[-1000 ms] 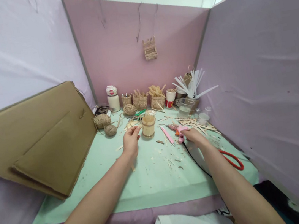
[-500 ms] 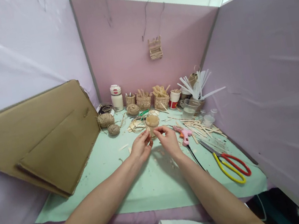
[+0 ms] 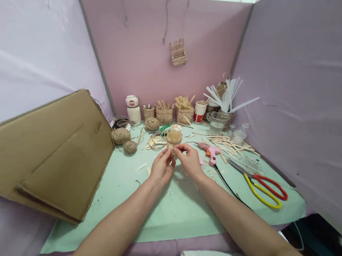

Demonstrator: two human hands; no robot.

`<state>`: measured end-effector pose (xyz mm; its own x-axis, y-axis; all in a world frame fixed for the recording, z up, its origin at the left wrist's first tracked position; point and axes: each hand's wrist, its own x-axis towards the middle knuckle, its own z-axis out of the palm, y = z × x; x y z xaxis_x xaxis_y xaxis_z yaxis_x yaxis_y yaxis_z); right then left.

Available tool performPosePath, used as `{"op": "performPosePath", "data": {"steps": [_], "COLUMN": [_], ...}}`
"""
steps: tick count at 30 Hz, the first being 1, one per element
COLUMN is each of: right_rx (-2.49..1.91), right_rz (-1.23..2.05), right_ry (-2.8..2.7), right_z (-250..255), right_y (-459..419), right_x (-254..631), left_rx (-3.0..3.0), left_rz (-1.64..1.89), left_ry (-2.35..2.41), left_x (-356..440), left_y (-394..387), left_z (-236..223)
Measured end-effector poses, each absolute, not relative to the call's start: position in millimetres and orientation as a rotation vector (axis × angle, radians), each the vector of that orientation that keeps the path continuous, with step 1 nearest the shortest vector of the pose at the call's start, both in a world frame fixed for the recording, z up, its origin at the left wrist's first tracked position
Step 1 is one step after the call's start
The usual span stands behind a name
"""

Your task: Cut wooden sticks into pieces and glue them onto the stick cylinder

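My left hand pinches a small pale wooden piece between thumb and fingertips. Right beside it, my right hand is closed in a pinch at the same piece; whatever is between its fingertips is too small to make out. Just beyond both hands stands a small round tan container, its lower part hidden by the fingers. To the right of my right hand lies a pink glue gun with a black cord.
Large scissors with yellow and red handles lie at right, near scattered wooden sticks. Twine balls rest at left by a leaning cardboard sheet. Stick-filled baskets, a white jar and a cup line the back.
My right hand has shifted slightly left, its fingertips closer to my left hand's. The view has tilted a little.
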<state>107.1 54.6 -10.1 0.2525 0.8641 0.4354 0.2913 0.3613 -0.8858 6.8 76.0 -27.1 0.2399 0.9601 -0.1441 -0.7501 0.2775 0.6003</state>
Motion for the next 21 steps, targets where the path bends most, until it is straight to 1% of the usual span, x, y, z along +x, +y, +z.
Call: {"op": "performPosePath", "data": {"steps": [12,17,19,21], "right_rx": [-1.221,-1.239,-1.252,-1.268], "right_rz": [0.507,0.459,0.448,0.446], "right_ry": [-1.305,-1.267,-1.252,-1.245], "right_z": [-11,-4,-1,0], "right_y": [55,55,56,57], "right_x": [108,122,133,143], "left_rx": [0.598,1.033,1.082,1.299], "left_rz": [1.218,1.321,1.397,1.444], "left_ry": [0.612,0.974,1.025,1.097], "left_x": [10,4,1,1], "left_y": [70,84,94,102], "left_z": [-27,-34,-38,-41]}}
